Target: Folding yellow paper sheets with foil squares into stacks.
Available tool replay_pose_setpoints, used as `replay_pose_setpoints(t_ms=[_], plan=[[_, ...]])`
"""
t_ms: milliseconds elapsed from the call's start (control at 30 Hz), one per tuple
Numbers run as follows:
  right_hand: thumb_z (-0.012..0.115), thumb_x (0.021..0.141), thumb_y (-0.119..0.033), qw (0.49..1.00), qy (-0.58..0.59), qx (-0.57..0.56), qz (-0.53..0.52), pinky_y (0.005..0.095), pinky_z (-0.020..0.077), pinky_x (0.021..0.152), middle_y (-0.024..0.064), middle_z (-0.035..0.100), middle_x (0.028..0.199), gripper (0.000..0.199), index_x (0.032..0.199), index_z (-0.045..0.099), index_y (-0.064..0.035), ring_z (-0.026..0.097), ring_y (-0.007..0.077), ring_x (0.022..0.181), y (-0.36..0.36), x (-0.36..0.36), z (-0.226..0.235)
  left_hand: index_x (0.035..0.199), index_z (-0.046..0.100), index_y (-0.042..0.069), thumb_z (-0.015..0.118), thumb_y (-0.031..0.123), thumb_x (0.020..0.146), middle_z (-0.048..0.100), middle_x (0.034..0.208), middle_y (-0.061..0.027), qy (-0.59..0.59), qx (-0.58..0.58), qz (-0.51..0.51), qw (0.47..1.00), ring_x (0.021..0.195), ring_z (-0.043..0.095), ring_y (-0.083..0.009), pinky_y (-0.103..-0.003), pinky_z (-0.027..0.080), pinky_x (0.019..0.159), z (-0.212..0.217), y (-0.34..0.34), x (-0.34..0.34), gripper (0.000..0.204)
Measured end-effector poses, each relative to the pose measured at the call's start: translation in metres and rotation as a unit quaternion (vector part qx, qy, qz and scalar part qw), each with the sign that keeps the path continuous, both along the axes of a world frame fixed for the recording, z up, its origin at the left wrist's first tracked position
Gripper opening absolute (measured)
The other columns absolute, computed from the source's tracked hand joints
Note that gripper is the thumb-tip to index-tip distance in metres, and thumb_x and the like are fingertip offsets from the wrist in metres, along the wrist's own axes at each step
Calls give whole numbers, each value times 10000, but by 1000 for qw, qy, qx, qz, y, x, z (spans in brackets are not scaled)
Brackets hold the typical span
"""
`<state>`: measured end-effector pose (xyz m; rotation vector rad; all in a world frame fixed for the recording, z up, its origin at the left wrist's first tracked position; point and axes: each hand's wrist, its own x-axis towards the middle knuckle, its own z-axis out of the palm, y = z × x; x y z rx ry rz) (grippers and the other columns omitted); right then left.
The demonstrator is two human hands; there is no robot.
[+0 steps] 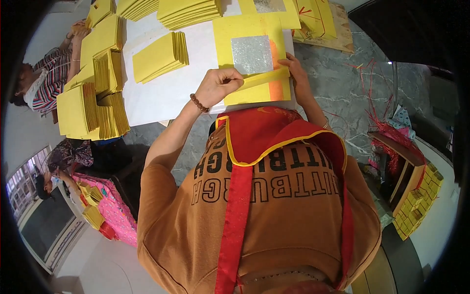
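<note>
A yellow paper sheet (221, 36) with a silver foil patch (251, 54) and an orange strip (276, 91) lies at the near edge of the white-covered table (161, 105). A narrow fold (264, 77) of yellow paper stands up across it, just below the foil. My left hand (220, 84) is closed, thumb and fingers pinching the left end of that fold. At the fold's right end, my right hand (297, 73) has its fingertips on the paper's edge. Its thumb side is partly hidden, but the fingers look closed on the paper.
Folded yellow paper bundles (160, 56) lie left of the sheet, and more stacks (81, 110) fill the table's left edge. Beyond is another foil-patched sheet (289, 14). Two people (51, 73) work at the left. A wooden rack (399, 179) with red strands stands at right.
</note>
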<state>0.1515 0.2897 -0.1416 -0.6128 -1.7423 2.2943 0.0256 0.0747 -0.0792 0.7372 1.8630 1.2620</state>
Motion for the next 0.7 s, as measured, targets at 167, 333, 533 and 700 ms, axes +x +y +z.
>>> replay_pose_setpoints(t_ms=[167, 333, 533, 700], plan=[[596, 812, -200, 989, 104, 51, 87, 317, 356, 937, 61, 271, 1346, 418, 1188, 491, -50, 430, 185, 1128, 8, 7, -18, 792, 610, 19, 560, 123, 821, 512, 632, 52, -63, -14, 49, 997, 561, 410, -16, -183, 335, 497, 5, 2, -4, 119], [671, 742, -141, 994, 43, 68, 79, 326, 378, 926, 72, 245, 1364, 500, 1198, 483, -57, 446, 207, 1123, 3, 6, -9, 790, 611, 16, 572, 139, 813, 527, 640, 43, -91, -16, 72, 993, 580, 429, -27, -191, 360, 522, 12, 5, -5, 131], [643, 753, -90, 996, 39, 39, 74, 330, 369, 935, 74, 266, 1359, 454, 1180, 491, -56, 413, 202, 1153, 3, 6, -9, 811, 606, 55, 555, 145, 833, 460, 592, 89, -74, 18, 69, 995, 483, 342, 13, -165, 238, 424, 12, 7, -6, 106], [615, 767, -50, 994, 71, 53, 64, 317, 431, 874, 91, 271, 1349, 407, 1158, 502, -59, 489, 204, 1078, 5, 3, -24, 850, 609, 32, 530, 121, 855, 532, 693, 60, -88, 30, 28, 995, 616, 442, -9, -164, 347, 547, 8, -2, -3, 119]])
